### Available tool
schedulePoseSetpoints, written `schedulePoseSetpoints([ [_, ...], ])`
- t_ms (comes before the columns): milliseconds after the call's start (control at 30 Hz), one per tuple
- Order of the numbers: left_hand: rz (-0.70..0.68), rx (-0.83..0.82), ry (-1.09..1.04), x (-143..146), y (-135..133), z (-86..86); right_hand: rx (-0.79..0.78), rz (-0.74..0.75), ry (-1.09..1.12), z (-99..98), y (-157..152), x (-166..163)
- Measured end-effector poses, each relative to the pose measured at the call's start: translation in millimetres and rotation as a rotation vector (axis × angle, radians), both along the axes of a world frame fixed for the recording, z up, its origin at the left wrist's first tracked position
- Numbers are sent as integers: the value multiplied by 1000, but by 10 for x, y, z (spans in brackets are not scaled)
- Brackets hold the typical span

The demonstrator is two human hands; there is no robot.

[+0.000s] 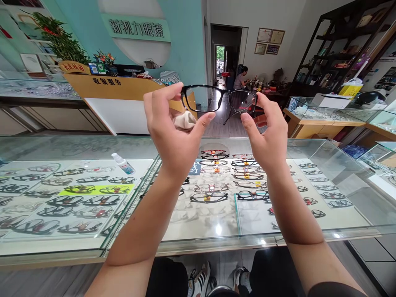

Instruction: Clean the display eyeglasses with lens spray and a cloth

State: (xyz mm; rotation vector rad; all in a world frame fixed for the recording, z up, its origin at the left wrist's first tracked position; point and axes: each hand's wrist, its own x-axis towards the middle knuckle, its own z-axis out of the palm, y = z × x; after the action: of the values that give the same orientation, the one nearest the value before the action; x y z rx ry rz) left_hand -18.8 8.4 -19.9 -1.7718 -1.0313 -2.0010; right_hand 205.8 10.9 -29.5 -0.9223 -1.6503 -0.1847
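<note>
Bright light leaves white glare spots on the glass counter (201, 232).

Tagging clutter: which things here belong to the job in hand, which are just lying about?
In use, apparently:
black glasses, held by left hand and right hand
pale cloth, in left hand

Lying about:
white bottle, untouched
other glasses, on display
leafy plant
yellow bag
</note>
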Motion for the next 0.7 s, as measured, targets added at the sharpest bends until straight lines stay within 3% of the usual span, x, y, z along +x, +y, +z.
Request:
schedulePoseSetpoints([
  [433,-9,-12,-20,-3,-87,74,-61,-25,-34,19,-46,-77],
  [700,-62,-51,-33,-85,-15,52,14,-38,19,25,-47,-91],
])
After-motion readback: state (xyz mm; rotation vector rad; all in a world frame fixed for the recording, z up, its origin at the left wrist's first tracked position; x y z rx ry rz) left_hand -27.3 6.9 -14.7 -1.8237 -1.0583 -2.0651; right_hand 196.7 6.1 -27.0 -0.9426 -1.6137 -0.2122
